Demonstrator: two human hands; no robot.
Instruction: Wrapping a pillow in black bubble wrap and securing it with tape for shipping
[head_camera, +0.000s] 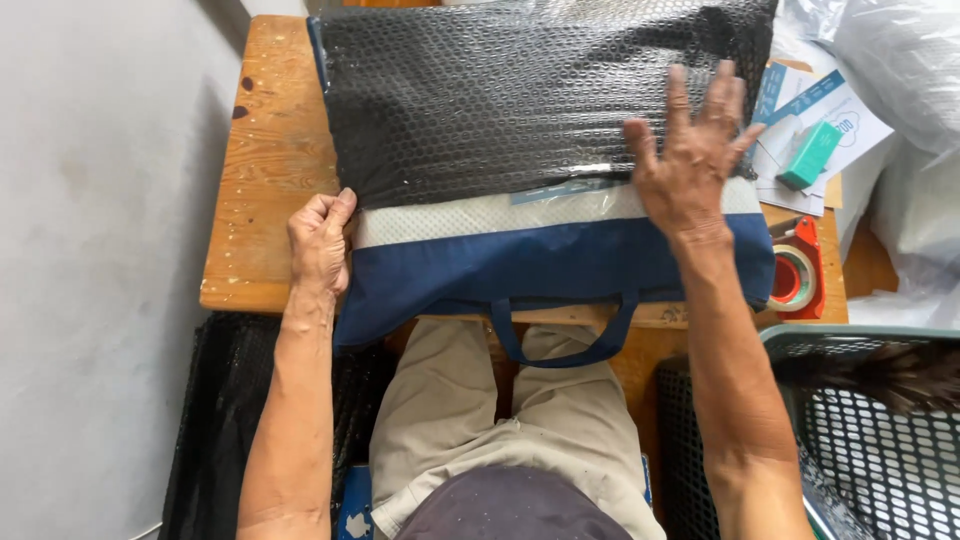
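A: Where's the bag?

B: The blue bag (540, 265) lies flat on the wooden surface (265, 150), its handle (560, 340) hanging over the near edge above the person's lap. Black bubble wrap (500, 95) covers its far part.

A: And the hands?

B: The left hand (320, 240) is curled shut at the bag's left edge, right where the wrap ends; I can't tell what it pinches. The right hand (690, 160) lies flat, fingers spread, pressing the wrap's near edge down.

A: How far along is the wrapping?

B: Partway, I'd judge: the near blue strip and white band are bare.

A: Anything else around?

B: A red tape dispenser (800, 270) sits right of the bag, papers (830, 110) and a small green block (810, 155) beyond, a green basket (880, 430) below.
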